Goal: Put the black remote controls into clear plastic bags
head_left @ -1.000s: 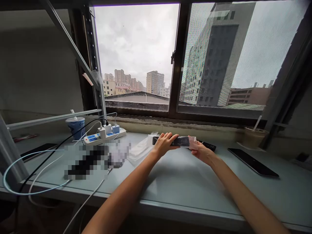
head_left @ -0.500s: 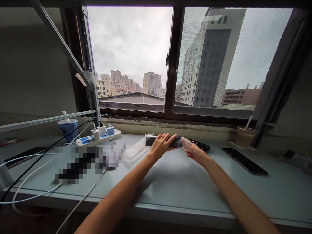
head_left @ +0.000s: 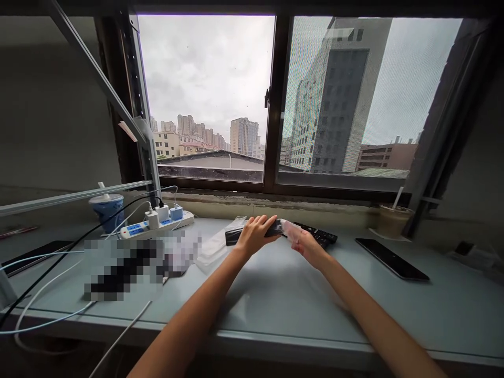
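My left hand (head_left: 254, 233) is closed around the middle of a long black remote control (head_left: 235, 235), held just above the desk near the window sill. My right hand (head_left: 305, 245) pinches a clear plastic sleeve (head_left: 289, 229) at the remote's right end. A second black remote (head_left: 321, 234) lies on the desk just behind my right hand. A pile of clear plastic bags (head_left: 214, 248) lies to the left of my left hand.
A white power strip (head_left: 157, 224) with chargers and a blue cup (head_left: 106, 209) stand at the left, cables trailing over the desk's front edge. A black phone (head_left: 391, 259) lies at the right, an iced drink (head_left: 390, 220) behind it. A blurred patch (head_left: 134, 260) covers things at the left.
The remote has slid left out of the plastic sleeve and tilted, left end lower. My hands have drawn closer together. The camera has shifted slightly.
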`<state>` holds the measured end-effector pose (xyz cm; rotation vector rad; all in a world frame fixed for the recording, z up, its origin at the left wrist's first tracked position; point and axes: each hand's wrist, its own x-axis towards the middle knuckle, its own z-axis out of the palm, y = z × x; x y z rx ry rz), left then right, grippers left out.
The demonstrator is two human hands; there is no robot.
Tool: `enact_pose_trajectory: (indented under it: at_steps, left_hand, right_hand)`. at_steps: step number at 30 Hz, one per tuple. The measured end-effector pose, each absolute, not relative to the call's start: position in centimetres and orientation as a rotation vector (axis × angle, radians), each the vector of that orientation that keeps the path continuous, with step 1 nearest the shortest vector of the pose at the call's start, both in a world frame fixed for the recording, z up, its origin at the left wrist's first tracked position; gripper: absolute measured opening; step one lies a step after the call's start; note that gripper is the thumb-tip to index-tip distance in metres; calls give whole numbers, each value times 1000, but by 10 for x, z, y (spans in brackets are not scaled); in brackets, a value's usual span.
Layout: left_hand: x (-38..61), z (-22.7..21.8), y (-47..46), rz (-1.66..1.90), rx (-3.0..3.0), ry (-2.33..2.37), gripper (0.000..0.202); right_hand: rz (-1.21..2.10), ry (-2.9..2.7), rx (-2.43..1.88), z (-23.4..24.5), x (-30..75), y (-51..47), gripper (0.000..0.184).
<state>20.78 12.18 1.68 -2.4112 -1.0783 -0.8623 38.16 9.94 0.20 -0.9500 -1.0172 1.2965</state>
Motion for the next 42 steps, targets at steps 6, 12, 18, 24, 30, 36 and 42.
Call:
enact_pose_trajectory:
  at_steps: [6,12,18,24,30,36,42]
  left_hand:
    - [208,13,117,-940,-2468,-1355,43]
    - [216,3,113,-717,-2715,-1181,41]
    - [214,4,115,-629,-2779,-1118,50]
    - [209,1,120,-596,-2811,-1125,48]
    - [209,-2,120,-607,-2871,-1088,50]
    - [205,9,116,-625,-2898,-1119,26]
    - [203,10,116,-469,-2950,-1164,13]
  right_hand:
    - [1331,-950,-1089,9,384,94,41]
    - [1153,-1210,-1176,-5,385,94,24]
    - [919,-1129,-1197,-22,393,111,17]
    - [612,-1119,-1256,-22,408,118,16]
    - [57,-1361,-1477,-24,431,122,23]
    - [5,-1592,-1940,-35,435,126,36]
    - [-2,-1715,-2130,-36,434,125,47]
